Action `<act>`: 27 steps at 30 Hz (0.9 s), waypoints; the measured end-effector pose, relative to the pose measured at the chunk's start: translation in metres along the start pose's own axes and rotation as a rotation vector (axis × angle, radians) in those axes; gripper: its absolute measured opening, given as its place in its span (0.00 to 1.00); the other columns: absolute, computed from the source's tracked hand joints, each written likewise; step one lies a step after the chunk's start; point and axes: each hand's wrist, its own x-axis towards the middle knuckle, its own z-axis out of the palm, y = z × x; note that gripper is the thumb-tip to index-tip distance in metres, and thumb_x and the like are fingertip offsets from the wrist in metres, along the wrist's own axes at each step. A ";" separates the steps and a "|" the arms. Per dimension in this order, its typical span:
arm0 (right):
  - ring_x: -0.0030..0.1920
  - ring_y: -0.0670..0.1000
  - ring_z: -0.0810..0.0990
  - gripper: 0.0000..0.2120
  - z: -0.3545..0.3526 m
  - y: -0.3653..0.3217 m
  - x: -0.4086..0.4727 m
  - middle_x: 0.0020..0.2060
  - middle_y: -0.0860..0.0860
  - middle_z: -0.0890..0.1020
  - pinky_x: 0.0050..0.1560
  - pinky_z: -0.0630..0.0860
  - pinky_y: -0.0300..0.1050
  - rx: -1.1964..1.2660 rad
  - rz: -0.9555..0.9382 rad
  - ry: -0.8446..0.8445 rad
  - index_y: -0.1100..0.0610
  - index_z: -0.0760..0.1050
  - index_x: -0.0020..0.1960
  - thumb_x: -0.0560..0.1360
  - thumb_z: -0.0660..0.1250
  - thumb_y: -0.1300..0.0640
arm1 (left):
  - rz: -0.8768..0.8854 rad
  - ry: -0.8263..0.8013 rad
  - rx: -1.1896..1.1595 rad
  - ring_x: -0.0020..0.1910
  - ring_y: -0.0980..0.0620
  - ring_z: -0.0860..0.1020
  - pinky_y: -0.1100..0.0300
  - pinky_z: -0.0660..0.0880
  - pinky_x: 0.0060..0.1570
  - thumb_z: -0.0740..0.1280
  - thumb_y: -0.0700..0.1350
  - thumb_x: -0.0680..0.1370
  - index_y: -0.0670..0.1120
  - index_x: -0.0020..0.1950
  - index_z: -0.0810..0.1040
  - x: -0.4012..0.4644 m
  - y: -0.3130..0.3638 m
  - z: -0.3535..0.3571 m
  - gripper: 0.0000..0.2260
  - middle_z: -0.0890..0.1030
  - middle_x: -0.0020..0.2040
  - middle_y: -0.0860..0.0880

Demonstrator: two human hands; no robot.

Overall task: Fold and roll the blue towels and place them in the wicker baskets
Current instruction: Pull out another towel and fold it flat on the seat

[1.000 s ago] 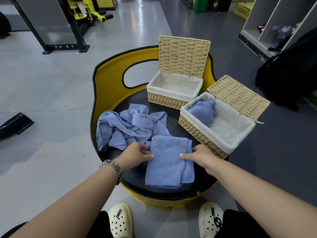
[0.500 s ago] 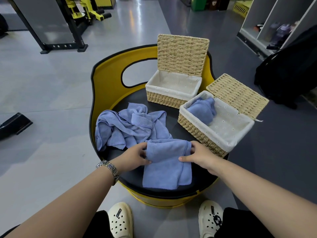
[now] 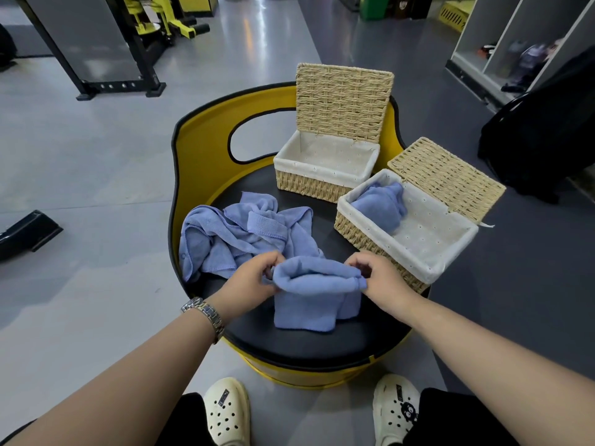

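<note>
A folded blue towel [image 3: 314, 296] lies on the black round seat [image 3: 309, 346], its far end curled over into the start of a roll. My left hand [image 3: 254, 280] pinches the roll's left end and my right hand [image 3: 375, 273] pinches its right end. Crumpled blue towels [image 3: 238, 233] are heaped at the seat's left. The right wicker basket [image 3: 363, 235] stands open with one rolled blue towel [image 3: 380, 204] in its far corner. The rear wicker basket [image 3: 309, 185] is open, only its white lining showing.
The seat has a yellow backrest [image 3: 206, 146] with a cutout behind the baskets. My two cream clogs [image 3: 228, 410] stand on the grey floor below. A black rack [image 3: 128, 59] is far left, a black bag [image 3: 544, 130] and shelves at right.
Both hands lifted the towel's far edge and rolled it toward me; a thick roll now sits where the towel lay flat. The baskets and the crumpled pile have not moved.
</note>
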 end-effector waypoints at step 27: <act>0.50 0.46 0.76 0.19 0.003 0.026 -0.009 0.46 0.41 0.79 0.52 0.74 0.43 -0.342 0.173 -0.275 0.45 0.76 0.49 0.60 0.77 0.48 | -0.163 -0.316 0.579 0.48 0.54 0.76 0.55 0.75 0.48 0.70 0.71 0.60 0.55 0.56 0.74 -0.021 0.004 0.006 0.31 0.80 0.50 0.56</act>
